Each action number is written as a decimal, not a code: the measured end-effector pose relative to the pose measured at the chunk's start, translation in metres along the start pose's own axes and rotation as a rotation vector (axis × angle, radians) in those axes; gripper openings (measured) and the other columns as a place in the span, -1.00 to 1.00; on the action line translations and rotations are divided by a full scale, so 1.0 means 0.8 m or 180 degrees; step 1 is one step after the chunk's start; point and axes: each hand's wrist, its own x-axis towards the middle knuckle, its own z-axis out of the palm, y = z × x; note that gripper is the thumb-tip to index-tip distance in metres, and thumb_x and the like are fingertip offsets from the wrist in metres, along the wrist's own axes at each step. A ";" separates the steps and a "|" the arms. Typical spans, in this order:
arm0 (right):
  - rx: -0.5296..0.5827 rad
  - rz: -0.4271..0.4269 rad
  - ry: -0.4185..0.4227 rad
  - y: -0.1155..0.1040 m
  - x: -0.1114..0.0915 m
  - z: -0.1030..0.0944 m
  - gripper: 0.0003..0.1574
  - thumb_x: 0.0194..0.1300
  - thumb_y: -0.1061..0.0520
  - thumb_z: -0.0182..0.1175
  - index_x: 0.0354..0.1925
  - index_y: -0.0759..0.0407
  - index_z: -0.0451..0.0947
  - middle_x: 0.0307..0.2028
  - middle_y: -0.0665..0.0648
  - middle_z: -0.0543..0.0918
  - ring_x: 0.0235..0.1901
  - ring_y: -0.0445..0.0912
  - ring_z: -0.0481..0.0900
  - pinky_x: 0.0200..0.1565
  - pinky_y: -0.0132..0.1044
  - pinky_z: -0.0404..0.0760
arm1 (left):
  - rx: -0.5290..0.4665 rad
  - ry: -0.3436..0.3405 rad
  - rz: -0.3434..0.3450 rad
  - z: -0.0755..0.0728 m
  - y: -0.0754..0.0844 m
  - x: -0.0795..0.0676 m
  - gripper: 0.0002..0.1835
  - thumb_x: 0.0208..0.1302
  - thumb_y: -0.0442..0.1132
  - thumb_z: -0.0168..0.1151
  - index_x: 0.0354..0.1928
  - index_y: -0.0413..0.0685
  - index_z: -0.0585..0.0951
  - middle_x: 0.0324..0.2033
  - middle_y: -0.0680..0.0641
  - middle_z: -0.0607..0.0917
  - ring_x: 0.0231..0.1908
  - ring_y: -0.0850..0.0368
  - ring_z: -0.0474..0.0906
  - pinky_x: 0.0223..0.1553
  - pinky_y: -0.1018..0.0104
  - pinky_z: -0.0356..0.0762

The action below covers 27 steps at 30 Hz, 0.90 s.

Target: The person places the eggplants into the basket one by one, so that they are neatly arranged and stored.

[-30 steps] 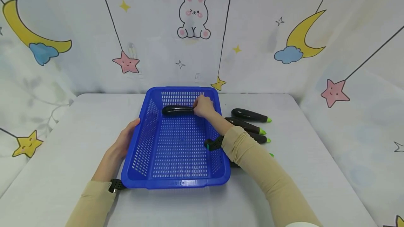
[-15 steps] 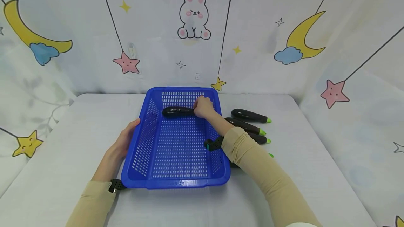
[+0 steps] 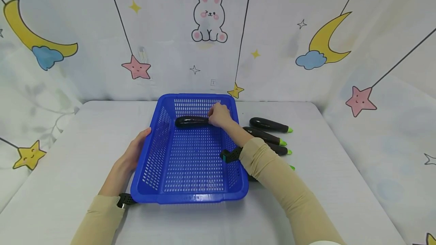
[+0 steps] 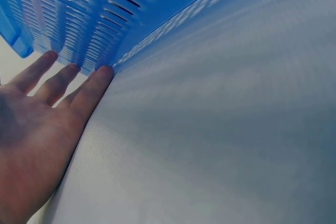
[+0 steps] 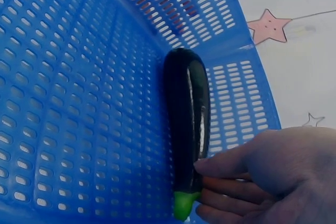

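A dark, glossy eggplant (image 3: 191,121) with a green stem end (image 5: 184,204) lies crosswise in the far part of a blue plastic basket (image 3: 189,198). My right hand (image 3: 219,115) reaches over the basket's right side and holds the eggplant near its stem end, thumb and fingers at its side in the right wrist view. My left hand (image 3: 136,149) rests against the basket's outer left wall. In the left wrist view that hand's extended fingers (image 4: 92,92) touch the slotted wall from outside.
Several more eggplants lie on the white table (image 3: 327,184) to the right of the basket, among them a far one (image 3: 269,124) and one (image 3: 265,136) partly behind my right arm. A patterned cloth (image 3: 272,48) hangs behind the table.
The eggplant in the basket has shifted very slightly toward me. My right hand stays at its stem end, and my left hand has not visibly moved.
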 end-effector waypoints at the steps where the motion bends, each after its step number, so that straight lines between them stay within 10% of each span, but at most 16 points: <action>1: 0.0013 0.0003 -0.0006 0.000 0.000 0.000 -0.80 0.27 0.31 0.30 -0.12 0.29 0.68 -0.14 0.24 0.71 -0.06 0.11 0.60 0.14 0.02 0.56 | 0.0004 -0.0008 0.0001 0.000 0.000 0.000 -0.11 0.47 0.30 -0.29 0.51 -0.26 -0.10 -0.01 -0.05 0.61 -0.10 0.13 0.65 -0.14 0.21 0.68; 14: 0.0544 -0.0053 -0.0021 0.002 0.000 -0.008 -0.78 0.19 0.29 0.37 -0.14 0.24 0.70 -0.14 0.18 0.71 -0.09 0.06 0.60 -0.04 -0.10 0.62 | -0.0121 -0.0075 -0.0011 0.000 0.000 0.000 -0.22 0.48 0.28 -0.28 0.47 -0.14 0.01 -0.01 -0.06 0.62 -0.11 0.11 0.66 -0.15 0.20 0.69; 27: 0.1120 -0.0168 -0.0220 -0.012 -0.014 -0.038 -0.73 0.26 0.20 0.36 -0.05 0.19 0.70 -0.08 0.13 0.72 0.02 0.01 0.59 0.20 -0.04 0.52 | -0.0114 -0.0090 -0.0012 -0.001 0.002 0.000 -0.16 0.48 0.29 -0.27 0.48 -0.23 -0.04 -0.02 -0.07 0.61 -0.12 0.12 0.66 -0.16 0.22 0.68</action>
